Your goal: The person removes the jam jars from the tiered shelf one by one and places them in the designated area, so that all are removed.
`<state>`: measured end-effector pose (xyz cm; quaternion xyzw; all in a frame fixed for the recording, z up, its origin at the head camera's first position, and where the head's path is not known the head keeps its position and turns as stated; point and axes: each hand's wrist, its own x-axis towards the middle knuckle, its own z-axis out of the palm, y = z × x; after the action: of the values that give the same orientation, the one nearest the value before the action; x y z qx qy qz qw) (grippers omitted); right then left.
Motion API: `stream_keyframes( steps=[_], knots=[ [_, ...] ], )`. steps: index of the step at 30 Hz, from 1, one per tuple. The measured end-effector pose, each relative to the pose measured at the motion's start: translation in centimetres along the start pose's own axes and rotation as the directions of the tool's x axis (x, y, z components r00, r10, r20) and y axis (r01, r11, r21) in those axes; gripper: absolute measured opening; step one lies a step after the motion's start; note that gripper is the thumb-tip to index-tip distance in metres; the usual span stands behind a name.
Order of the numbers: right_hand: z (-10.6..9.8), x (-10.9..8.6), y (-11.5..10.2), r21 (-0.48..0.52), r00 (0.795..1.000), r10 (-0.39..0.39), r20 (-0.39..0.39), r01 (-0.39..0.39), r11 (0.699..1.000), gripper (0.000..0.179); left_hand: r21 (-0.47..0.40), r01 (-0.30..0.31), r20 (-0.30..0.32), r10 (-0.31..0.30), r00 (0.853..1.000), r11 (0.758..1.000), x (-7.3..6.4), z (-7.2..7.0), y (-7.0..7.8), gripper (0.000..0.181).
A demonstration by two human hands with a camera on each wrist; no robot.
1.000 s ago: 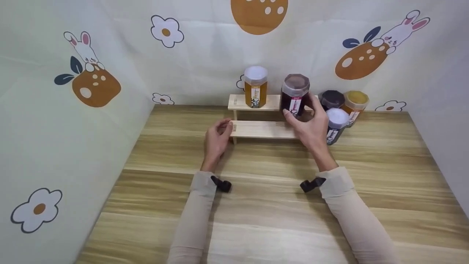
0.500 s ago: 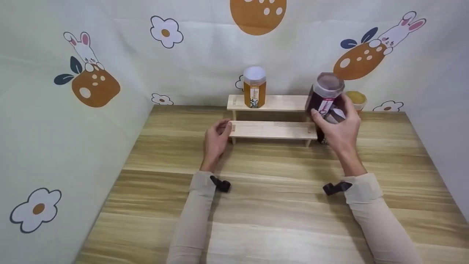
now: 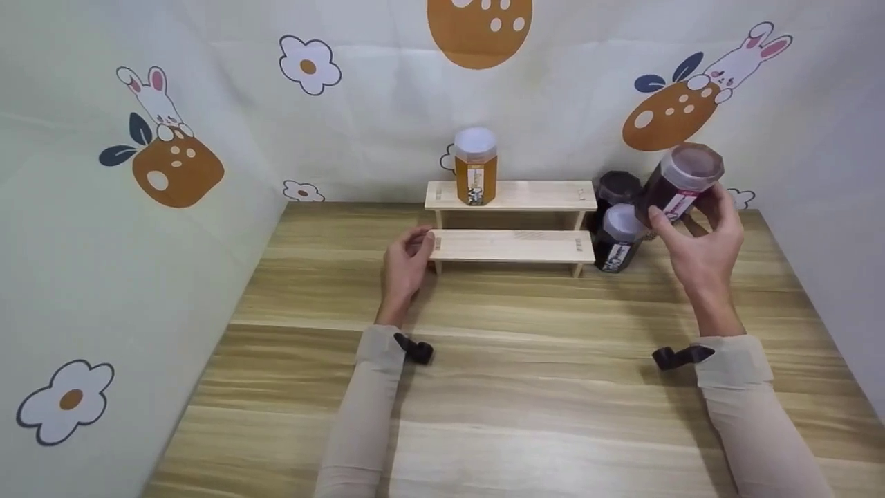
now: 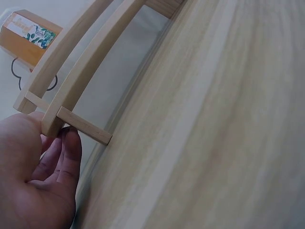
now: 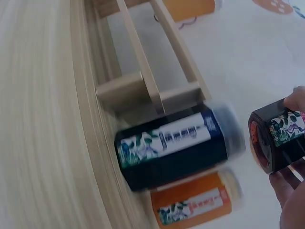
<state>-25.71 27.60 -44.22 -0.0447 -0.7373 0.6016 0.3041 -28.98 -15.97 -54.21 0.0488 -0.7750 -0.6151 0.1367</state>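
Note:
My left hand (image 3: pixel 404 266) holds the left end of the lower board of a small two-step wooden rack (image 3: pixel 511 245); in the left wrist view the fingers (image 4: pixel 71 152) curl below the board. My right hand (image 3: pixel 709 256) grips a dark red jar (image 3: pixel 681 183) with a pink-topped label, tilted and raised off the table at the right. In the right wrist view the jar's dark base (image 5: pixel 262 140) shows. An amber jar (image 3: pixel 476 169) with a white lid stands on the rack's upper board, left of its middle.
Right of the rack stand a dark jar with a white lid (image 3: pixel 619 238) and a black-lidded jar (image 3: pixel 617 190) behind it. An amber jar (image 5: pixel 195 202) beside them is hidden by my right hand in the head view. A patterned cloth wall (image 3: pixel 373 104) borders the wooden table (image 3: pixel 518 387).
My right hand has carried the dark red jar to the right, from over the rack's upper board to past the standing jars. The left hand stays on the rack.

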Motion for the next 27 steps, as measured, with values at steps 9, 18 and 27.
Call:
stream_keyframes(
  steps=[9,18,27],
  knots=[
    [-2.3,1.2,2.7,-0.076,0.997,0.082,-0.011,-0.083,0.994,0.077,0.031,-0.002,0.001,0.002,1.000,1.000,0.0,-0.1,0.0,0.029],
    [-3.8,1.9,6.5,-0.192,0.967,0.222,0.124,-0.196,0.962,0.084,0.049,0.005,0.003,-0.005,1.000,0.999,0.0,-0.1,0.1,0.031],
    [-4.4,2.0,8.4,-0.330,0.904,0.294,0.309,-0.188,0.925,0.098,0.051,0.037,0.001,-0.037,0.999,0.998,-0.1,-0.2,0.0,0.032]
  ],
)
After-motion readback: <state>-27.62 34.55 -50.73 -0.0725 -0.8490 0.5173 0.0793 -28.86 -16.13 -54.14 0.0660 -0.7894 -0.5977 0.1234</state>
